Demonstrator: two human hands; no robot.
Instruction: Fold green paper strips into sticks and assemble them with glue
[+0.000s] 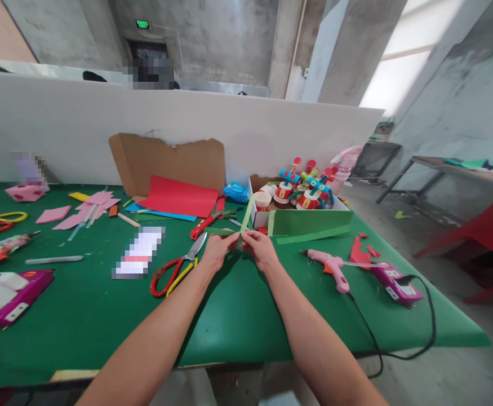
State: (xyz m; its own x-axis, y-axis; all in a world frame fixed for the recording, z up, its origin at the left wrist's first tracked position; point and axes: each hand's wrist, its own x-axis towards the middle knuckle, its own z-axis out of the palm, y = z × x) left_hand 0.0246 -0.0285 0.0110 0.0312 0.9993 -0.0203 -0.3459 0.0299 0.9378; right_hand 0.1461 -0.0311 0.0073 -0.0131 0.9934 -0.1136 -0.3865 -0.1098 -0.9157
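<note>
Fingertips of my left hand (218, 252) and my right hand (261, 251) nearly meet above the green table, both pinching green paper strip (248, 212). One length of it rises from the fingers towards the box; another green length (217, 231) runs out to the left. Whether these are two strips or one folded strip I cannot tell, since the fingers hide the join. Just left of my left hand lie open scissors (181, 265) with red and yellow handles. Another green strip (314, 234) rests on the table in front of the box, right of my right hand.
A box (314, 222) of colourful paper-and-cup figures stands behind my hands. On the right is a pink glue gun (328, 265), its cord running to a purple power block (396, 283). Red sheet (182, 196), cutter (204, 224) and pink papers (88, 210) lie left.
</note>
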